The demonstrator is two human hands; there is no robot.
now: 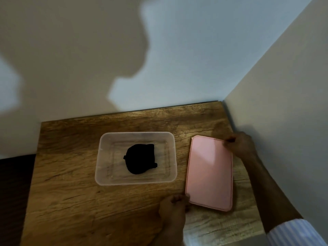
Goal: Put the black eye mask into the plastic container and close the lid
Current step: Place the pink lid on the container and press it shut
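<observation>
The black eye mask (140, 158) lies crumpled inside the clear plastic container (104, 180), which stands open on the wooden table. A pink lid (210, 173) lies flat to the right of the container, apart from it. My left hand (173, 208) touches the lid's near left corner with its fingertips. My right hand (239, 144) grips the lid's far right corner, fingers curled over the edge.
The wooden table (71, 201) sits in a corner, with walls close behind and along the right side. Its left edge drops to a dark floor (12, 192). A striped sleeve (292, 233) covers my right forearm.
</observation>
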